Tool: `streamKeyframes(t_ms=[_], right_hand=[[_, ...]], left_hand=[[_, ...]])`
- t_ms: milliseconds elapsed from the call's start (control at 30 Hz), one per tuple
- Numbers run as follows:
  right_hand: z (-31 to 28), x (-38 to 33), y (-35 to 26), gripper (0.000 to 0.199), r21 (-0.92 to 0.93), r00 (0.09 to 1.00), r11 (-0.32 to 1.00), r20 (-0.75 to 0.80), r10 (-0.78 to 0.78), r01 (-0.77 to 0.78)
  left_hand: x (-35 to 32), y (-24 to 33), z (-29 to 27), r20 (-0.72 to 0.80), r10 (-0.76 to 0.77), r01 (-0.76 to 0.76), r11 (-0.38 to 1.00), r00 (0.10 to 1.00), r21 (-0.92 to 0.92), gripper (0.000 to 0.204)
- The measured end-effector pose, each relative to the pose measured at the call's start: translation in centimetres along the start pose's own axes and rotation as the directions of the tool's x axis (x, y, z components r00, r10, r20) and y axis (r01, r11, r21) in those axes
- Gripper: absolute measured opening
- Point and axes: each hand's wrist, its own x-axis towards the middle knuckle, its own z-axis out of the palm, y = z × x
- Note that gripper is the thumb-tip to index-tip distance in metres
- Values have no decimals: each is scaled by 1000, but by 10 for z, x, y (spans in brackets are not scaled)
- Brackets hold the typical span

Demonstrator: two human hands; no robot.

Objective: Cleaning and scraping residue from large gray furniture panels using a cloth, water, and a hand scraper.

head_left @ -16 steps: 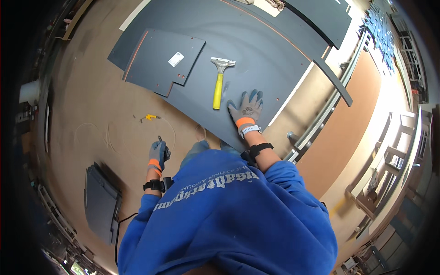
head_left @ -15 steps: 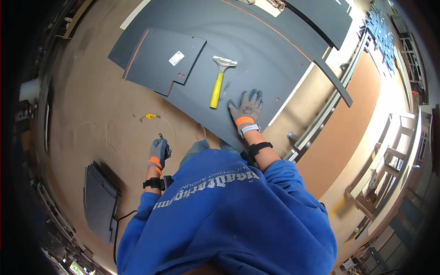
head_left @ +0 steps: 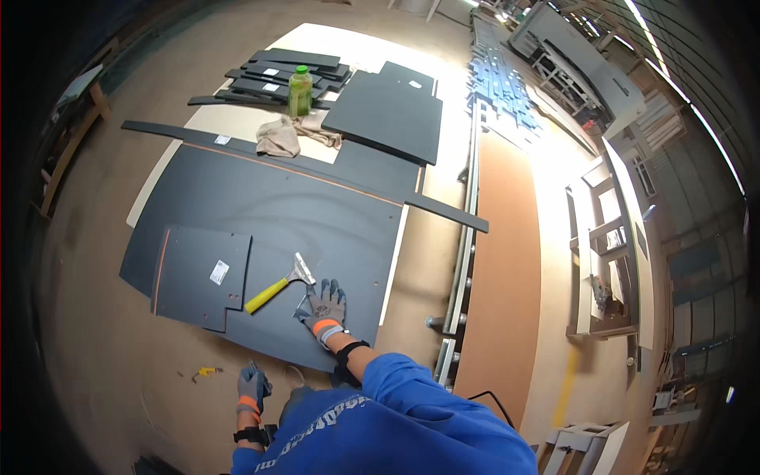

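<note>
My right hand [head_left: 325, 305], in a grey and blue work glove, lies with fingers spread on a large dark grey panel [head_left: 269, 198]. Just left of its fingers is a scraper with a metal head and a yellow handle [head_left: 267, 294]; whether they touch I cannot tell. A smaller dark panel [head_left: 194, 273] with a notched corner and a white label rests on the large one, left of the scraper. My left hand [head_left: 253, 386], gloved too, is closed low beside the panel's near edge. A small dark tip [head_left: 251, 366] sticks up from its fingers; its kind is unclear.
Beyond the large panel are beige cloths [head_left: 279, 138], a green-capped bottle [head_left: 300, 92], stacked dark strips [head_left: 273, 79] and another dark panel [head_left: 388, 111]. A roller conveyor [head_left: 457, 305] and a long brown board [head_left: 503, 277] run along the right. A yellow air gun [head_left: 207, 371] lies on the floor.
My view has tilted up and shows more of the far side. The scraper has turned on the panel, its handle now slanting toward the smaller panel. My right hand is now beside its head.
</note>
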Motion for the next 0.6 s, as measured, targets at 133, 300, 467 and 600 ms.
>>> streamKeyframes(t_ms=[133,300,467,600], right_hand=[[4,-15,14,79,12,1000,1000,-11,22,-22],[12,-55,55,76,-30,993,992,-16,120,-121],[34,-84,100,75,49,934,937,-85,348,-345],[56,-66,100,78,261,899,877,-66,433,-404]], left_hand=[[-5,-8,-17,-78,-79,81,997,994,21,9],[-7,-2,-38,-107,-95,99,994,990,36,8],[5,-6,-45,-58,-115,116,993,992,16,8],[4,6,-37,-96,-144,154,982,985,109,6]])
